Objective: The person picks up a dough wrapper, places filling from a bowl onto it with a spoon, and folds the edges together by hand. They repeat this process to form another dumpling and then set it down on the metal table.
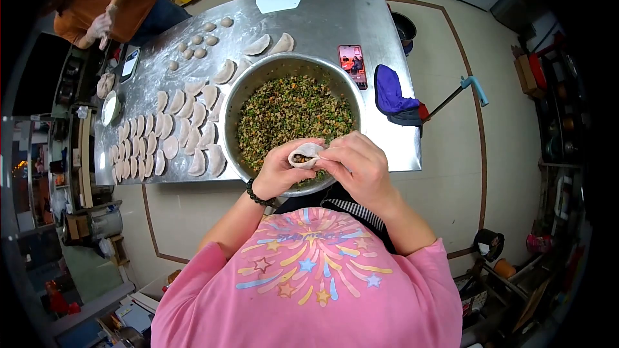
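A partly folded dumpling (pixel 303 156) with dark filling showing in its opening is held over the near rim of a big metal bowl (pixel 227 130). My left hand (pixel 278 171) cups it from the left, thumb and fingers closed around it. From the right, my right hand (pixel 358 166) pinches the wrapper's edge. Chopped green, brown and orange filling (pixel 293 113) lies in the bowl below both hands. Left of the bowl, rows of folded dumplings (pixel 187 108) lie on the steel table (pixel 329 16).
Across the table stands another person (pixel 113 6) with gloved hands. Small dough balls (pixel 196 40), a white scraper-like sheet (pixel 279 1), a phone (pixel 130 64), a second phone (pixel 352 66), a small white bowl (pixel 111 108) and a purple cloth item (pixel 390 90) are on the table.
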Demonstrator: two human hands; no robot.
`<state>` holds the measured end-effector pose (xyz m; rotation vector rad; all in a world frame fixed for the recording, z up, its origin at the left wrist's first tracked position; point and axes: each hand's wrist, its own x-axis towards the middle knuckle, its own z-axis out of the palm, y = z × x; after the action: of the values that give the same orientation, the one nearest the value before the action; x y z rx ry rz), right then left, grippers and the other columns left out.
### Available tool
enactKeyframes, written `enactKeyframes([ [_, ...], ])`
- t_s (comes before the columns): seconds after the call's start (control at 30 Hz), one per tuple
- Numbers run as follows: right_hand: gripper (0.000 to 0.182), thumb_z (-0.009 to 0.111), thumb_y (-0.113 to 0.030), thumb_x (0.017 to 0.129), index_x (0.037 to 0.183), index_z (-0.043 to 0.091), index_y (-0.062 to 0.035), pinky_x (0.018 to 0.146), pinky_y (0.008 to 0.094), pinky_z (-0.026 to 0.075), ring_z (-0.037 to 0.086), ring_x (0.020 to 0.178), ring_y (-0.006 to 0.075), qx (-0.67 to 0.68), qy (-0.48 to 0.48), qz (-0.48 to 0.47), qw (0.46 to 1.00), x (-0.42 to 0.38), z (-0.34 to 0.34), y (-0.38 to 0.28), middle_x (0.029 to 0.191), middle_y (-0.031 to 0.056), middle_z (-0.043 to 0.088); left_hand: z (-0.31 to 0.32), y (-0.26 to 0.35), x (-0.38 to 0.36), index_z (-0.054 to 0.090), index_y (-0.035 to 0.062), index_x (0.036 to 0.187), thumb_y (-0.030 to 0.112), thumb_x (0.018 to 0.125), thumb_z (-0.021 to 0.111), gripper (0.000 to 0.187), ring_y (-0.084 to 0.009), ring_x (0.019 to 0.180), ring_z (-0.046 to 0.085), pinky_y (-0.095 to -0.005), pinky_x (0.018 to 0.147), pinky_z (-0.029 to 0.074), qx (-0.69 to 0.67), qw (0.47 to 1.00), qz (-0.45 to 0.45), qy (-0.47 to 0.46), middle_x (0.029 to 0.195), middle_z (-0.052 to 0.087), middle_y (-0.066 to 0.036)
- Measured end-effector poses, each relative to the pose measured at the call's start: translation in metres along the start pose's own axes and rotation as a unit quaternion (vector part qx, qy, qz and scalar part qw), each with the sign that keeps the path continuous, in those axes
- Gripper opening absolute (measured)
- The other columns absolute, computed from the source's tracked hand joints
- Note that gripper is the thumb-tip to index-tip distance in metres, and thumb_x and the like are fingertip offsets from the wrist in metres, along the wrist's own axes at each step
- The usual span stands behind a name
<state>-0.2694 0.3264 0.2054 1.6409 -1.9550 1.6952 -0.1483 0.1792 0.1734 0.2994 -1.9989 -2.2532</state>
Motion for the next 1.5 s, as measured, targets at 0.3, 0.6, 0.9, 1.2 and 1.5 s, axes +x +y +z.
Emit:
enactKeyframes([
  [0.3,0.021,0.072,-0.006,0.065,0.082,0.06,-0.0047,0.061,0.0337,0.047,0.057,0.071,0.0241,0.008,-0.011,0.004,1.0,0.001,-0.001,-0.003,0.078,0.0072,0.056,0.002,0.001,0.003,0.057,0.0016,0.112,0.004,0.065,0.071,0.049,-0.0166,0.096,0.056,-0.028,0.084,0.043,0.046,0.998,0.031,-0.009,0.105,0.058,-0.007],
  [0.6,0.022,0.071,-0.005,0.064,0.083,0.06,-0.0046,0.062,0.0333,0.045,0.056,0.072,0.024,0.018,-0.014,0.005,1.0,0.002,-0.001,-0.006,0.078,0.0071,0.056,0.002,0.002,0.006,0.058,0.0015,0.107,0.006,0.067,0.07,0.042,-0.0186,0.091,0.057,-0.0289,0.08,0.044,0.142,0.988,0.066,-0.017,0.099,0.059,-0.008],
  [0.9,0.024,0.07,-0.005,0.064,0.086,0.06,-0.0065,0.065,0.0338,0.045,0.056,0.073,0.0239,0.019,-0.013,-0.013,1.0,0.001,0.003,-0.005,0.08,0.0062,0.056,0.004,0.004,0.008,0.06,0.0002,0.103,0.008,0.069,0.071,0.036,-0.0219,0.087,0.057,-0.0306,0.078,0.044,0.206,0.974,0.084,-0.031,0.095,0.06,-0.01],
  [1.2,0.041,0.069,-0.018,0.068,0.106,0.057,-0.0066,0.084,0.0386,0.041,0.052,0.099,0.0232,-0.049,-0.04,-0.019,0.998,0.007,0.002,-0.012,0.104,0.0093,0.054,0.001,-0.006,0.005,0.06,-0.0001,0.1,0.015,0.07,0.072,0.036,-0.023,0.089,0.059,-0.032,0.077,0.045,0.19,0.98,0.05,-0.032,0.098,0.061,-0.013],
  [1.5,0.049,0.064,-0.022,0.072,0.118,0.054,-0.0084,0.102,0.0472,0.028,0.039,0.122,0.0285,-0.072,-0.158,-0.042,0.984,0.0,0.011,0.003,0.128,0.0091,0.046,0.01,-0.006,0.005,0.055,-0.0001,0.108,0.013,0.076,0.066,0.036,-0.0214,0.095,0.059,-0.0325,0.08,0.046,0.251,0.961,0.111,-0.014,0.102,0.06,-0.011],
])
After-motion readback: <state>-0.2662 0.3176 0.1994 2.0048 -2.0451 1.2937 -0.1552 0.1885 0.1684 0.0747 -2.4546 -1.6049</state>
